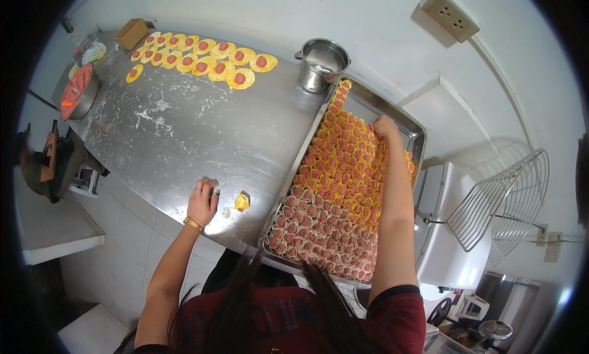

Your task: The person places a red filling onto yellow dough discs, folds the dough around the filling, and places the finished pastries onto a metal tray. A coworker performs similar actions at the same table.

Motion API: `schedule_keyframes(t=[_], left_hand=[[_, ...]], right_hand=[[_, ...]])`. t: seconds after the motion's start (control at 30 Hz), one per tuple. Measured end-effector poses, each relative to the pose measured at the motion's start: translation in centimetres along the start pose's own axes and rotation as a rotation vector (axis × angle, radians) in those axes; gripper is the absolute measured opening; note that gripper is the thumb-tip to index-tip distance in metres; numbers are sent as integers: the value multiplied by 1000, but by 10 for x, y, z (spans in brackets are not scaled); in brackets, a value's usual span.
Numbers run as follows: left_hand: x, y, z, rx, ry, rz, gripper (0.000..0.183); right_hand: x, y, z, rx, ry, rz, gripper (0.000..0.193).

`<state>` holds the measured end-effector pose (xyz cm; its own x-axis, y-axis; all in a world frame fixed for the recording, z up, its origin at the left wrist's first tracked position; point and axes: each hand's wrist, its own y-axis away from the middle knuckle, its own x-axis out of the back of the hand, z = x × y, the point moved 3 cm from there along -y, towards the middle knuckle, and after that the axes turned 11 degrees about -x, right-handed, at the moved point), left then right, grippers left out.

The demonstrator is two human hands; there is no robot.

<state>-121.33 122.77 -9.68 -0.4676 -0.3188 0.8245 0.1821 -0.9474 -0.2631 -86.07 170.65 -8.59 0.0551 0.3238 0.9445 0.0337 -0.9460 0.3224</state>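
My right hand (385, 128) reaches over the far right part of a large metal tray (417, 133), its fingers curled down at the rows of dumplings. What the fingertips hold, if anything, is hidden. Open-topped dumplings (343, 151) with yellow wrappers and pink filling pack most of the tray; paler-wrapped dumplings (319, 231) fill its near end. My left hand (203, 203) rests at the near edge of the steel table (239, 133), fingers apart and holding nothing. A single yellow dumpling (242, 201) sits on the table to its right.
Flat yellow wrappers (240, 79) topped with meat lie in rows at the back. A metal pot (322, 62) stands behind the tray; a bowl of pink filling (80, 93) is far left. Wire fan guards (506, 200) are at right. Another person (49, 157) sits beyond the table.
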Motion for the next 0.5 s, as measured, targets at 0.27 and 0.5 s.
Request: schedule_keyframes(t=[0.27, 0.5], left_hand=[[-2, 0, -2, 46, 15, -26, 23], [-4, 0, -1, 49, 10, -29, 24]], right_hand=[[3, -3, -4, 76, -163, -67, 28], [-1, -4, 6, 26, -103, -73, 30]])
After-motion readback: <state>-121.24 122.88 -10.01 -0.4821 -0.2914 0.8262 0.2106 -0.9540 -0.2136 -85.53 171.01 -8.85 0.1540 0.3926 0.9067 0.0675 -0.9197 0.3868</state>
